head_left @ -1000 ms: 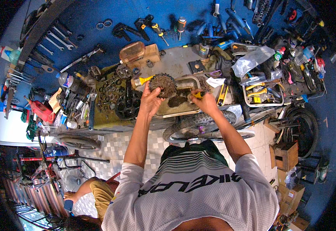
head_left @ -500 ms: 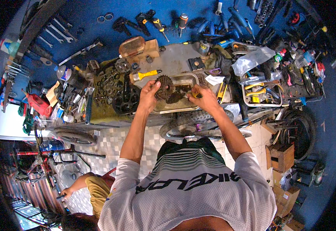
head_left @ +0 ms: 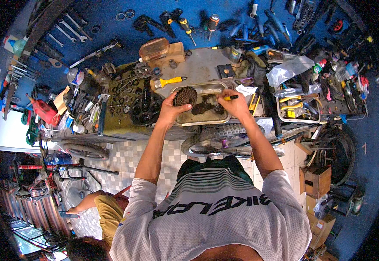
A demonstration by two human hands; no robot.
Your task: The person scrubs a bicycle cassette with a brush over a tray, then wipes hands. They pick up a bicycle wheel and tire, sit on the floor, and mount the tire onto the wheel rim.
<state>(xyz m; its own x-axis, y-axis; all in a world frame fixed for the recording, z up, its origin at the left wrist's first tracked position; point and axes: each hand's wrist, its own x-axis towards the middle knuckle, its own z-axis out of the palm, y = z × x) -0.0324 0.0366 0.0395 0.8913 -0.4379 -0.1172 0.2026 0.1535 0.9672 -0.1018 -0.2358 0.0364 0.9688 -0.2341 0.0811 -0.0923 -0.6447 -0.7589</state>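
A dark bicycle cassette (head_left: 185, 96) is tilted in my left hand (head_left: 170, 111), its stacked toothed rings showing. My thumb and fingers grip its lower left edge, over the left end of a shallow metal tray (head_left: 207, 123). Dark, dirty liquid or grime lies in the tray, around a dark lump (head_left: 203, 107). Closed around a small tool with a yellow-and-black handle (head_left: 230, 98), my right hand (head_left: 236, 107) is over the tray's right end. The tool's working end is too small and dark to make out.
Left of the tray lie crank parts (head_left: 146, 109) on a greenish mat. A yellow-handled tool (head_left: 170, 81) rests behind it. Another tray (head_left: 299, 118) with yellow-handled tools stands right. Below the bench is a bicycle wheel (head_left: 204, 141). Another person's arm (head_left: 87, 202) shows lower left.
The cassette has turned in my left hand, so its toothed side shows more. My right hand has shifted slightly and the yellow-and-black handle now sticks out to the right. The view has moved a little.
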